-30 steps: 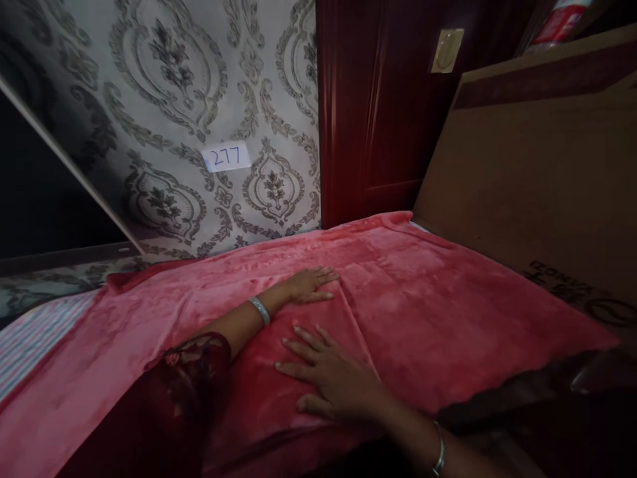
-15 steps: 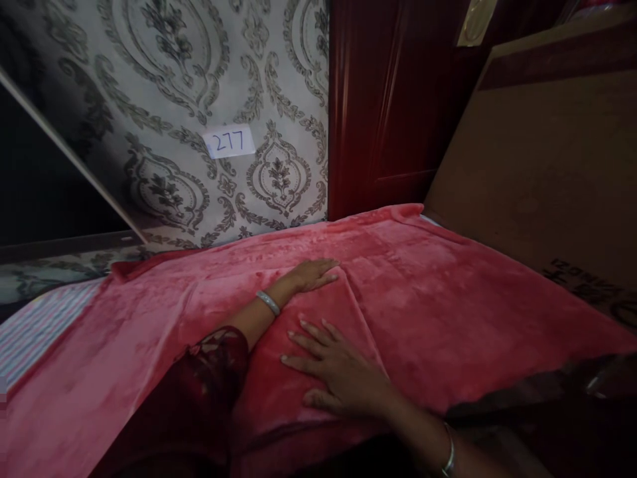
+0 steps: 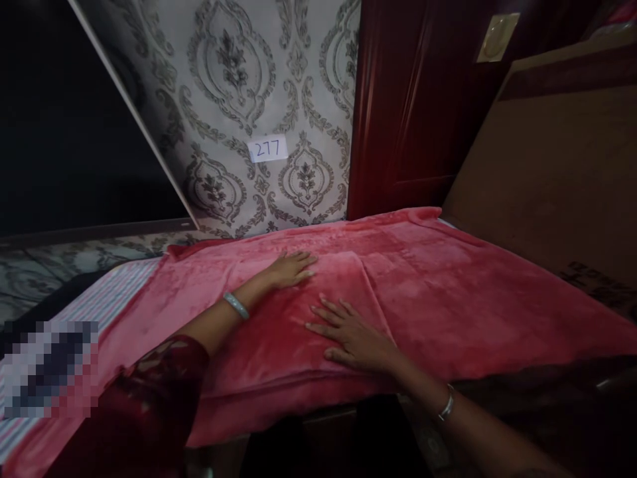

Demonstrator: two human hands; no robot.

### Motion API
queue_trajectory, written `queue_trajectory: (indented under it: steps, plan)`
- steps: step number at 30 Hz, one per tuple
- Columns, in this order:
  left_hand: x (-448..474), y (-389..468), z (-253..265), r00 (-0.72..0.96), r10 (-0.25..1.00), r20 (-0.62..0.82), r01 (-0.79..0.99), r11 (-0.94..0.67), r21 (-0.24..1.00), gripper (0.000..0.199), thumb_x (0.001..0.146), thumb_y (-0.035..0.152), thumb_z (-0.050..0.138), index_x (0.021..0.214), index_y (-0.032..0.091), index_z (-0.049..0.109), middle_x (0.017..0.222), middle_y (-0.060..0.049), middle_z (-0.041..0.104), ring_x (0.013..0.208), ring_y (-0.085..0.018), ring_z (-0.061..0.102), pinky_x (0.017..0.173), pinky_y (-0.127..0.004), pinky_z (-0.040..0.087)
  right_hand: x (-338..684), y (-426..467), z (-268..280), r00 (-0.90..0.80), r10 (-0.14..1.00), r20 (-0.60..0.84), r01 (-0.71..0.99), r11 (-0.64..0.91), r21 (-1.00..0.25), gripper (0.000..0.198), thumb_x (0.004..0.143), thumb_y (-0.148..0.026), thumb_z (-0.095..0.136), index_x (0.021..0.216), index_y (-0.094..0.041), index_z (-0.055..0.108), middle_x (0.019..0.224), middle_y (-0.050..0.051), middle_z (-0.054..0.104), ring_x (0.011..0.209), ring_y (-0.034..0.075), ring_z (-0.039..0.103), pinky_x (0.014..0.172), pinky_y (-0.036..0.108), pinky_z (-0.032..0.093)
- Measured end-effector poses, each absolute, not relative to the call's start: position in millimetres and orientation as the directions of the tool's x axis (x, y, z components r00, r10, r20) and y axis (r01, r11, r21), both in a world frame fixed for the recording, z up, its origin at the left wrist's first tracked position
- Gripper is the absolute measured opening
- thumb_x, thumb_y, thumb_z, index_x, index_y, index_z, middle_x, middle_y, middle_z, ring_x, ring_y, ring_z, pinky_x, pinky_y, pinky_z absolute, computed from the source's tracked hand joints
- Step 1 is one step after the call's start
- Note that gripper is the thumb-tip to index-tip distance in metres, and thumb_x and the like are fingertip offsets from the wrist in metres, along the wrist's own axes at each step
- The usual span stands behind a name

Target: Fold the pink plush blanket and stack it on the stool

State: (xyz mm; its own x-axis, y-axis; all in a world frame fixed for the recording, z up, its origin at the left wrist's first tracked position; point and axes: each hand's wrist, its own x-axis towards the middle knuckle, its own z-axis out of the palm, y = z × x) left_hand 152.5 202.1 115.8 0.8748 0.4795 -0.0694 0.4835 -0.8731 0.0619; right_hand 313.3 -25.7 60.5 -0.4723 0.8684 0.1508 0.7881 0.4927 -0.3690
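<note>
A pink-red plush blanket [image 3: 462, 299] lies spread over a surface in front of me. On its middle sits a folded plush piece [image 3: 279, 338] of the same colour, with a straight raised edge on its right side. My left hand [image 3: 292, 269] rests flat on the far part of this folded piece, fingers stretched out to the right. Nearer to me, my right hand [image 3: 355, 337] lies palm down on it, fingers spread and pointing left. Neither hand grips anything. Whether the folded piece is part of the blanket or separate, I cannot tell.
A striped cloth [image 3: 119, 292] shows under the blanket at the left. A large dark screen [image 3: 89, 133] stands behind on the left. At the right is a big cardboard box [image 3: 562, 172], beside a dark red door [image 3: 408, 99]. A paper marked 277 [image 3: 268, 148] hangs on the wall.
The view has shifted, showing more of the screen and the blanket's front edge. My left hand has slid a little to the left over the cloth; both hands stay flat.
</note>
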Motion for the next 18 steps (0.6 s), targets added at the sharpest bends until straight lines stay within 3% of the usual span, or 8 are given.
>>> queue_trajectory:
  steps: [7, 11, 14, 16, 18]
  plan:
    - [132.9, 198.2, 88.5, 0.839, 0.543, 0.005, 0.542, -0.838, 0.059, 0.064, 0.102, 0.055, 0.030, 0.161, 0.030, 0.026, 0.167, -0.011, 0.027, 0.154, -0.030, 0.025, 0.122, -0.057, 0.018, 313.9, -25.5, 59.5, -0.476, 0.868, 0.143, 0.801, 0.495, -0.336, 0.063, 0.102, -0.062, 0.039, 0.157, -0.033, 0.035, 0.168, 0.005, 0.019, 0.157, 0.028, 0.007, 0.124, 0.059, 0.007]
    - [129.0, 192.9, 109.2, 0.797, 0.604, -0.033, 0.604, -0.797, -0.008, 0.062, 0.101, 0.052, 0.038, 0.158, 0.026, 0.034, 0.164, -0.014, 0.033, 0.152, -0.034, 0.028, 0.121, -0.063, 0.013, 313.3, -26.1, 61.0, -0.475, 0.866, 0.153, 0.799, 0.498, -0.337, 0.065, 0.101, -0.065, 0.037, 0.156, -0.032, 0.038, 0.168, 0.005, 0.022, 0.157, 0.028, 0.010, 0.124, 0.058, 0.008]
    - [96.1, 183.5, 124.2, 0.713, 0.702, -0.008, 0.700, -0.712, -0.063, 0.059, 0.099, 0.047, 0.045, 0.153, 0.024, 0.042, 0.162, -0.015, 0.038, 0.151, -0.037, 0.029, 0.120, -0.067, 0.012, 315.9, -25.3, 63.0, -0.469, 0.861, 0.198, 0.770, 0.508, -0.385, 0.063, 0.100, -0.065, 0.039, 0.153, -0.031, 0.045, 0.165, 0.006, 0.031, 0.155, 0.028, 0.021, 0.124, 0.055, 0.015]
    - [60.0, 171.5, 126.5, 0.637, 0.771, 0.032, 0.771, -0.636, -0.024, 0.061, 0.096, 0.043, 0.051, 0.152, 0.021, 0.043, 0.163, -0.016, 0.036, 0.151, -0.037, 0.028, 0.119, -0.067, 0.015, 324.4, -25.5, 63.8, -0.419, 0.865, 0.277, 0.746, 0.502, -0.439, 0.058, 0.101, -0.062, 0.039, 0.145, -0.028, 0.057, 0.156, 0.008, 0.046, 0.149, 0.026, 0.035, 0.122, 0.050, 0.024]
    - [19.9, 155.2, 122.6, 0.513, 0.848, 0.131, 0.831, -0.529, 0.171, 0.064, 0.093, 0.042, 0.055, 0.153, 0.021, 0.042, 0.164, -0.015, 0.033, 0.153, -0.034, 0.026, 0.120, -0.059, 0.023, 340.5, -28.1, 62.9, -0.254, 0.881, 0.400, 0.758, 0.438, -0.483, 0.055, 0.101, -0.059, 0.040, 0.137, -0.024, 0.064, 0.146, 0.010, 0.058, 0.141, 0.026, 0.047, 0.118, 0.047, 0.032]
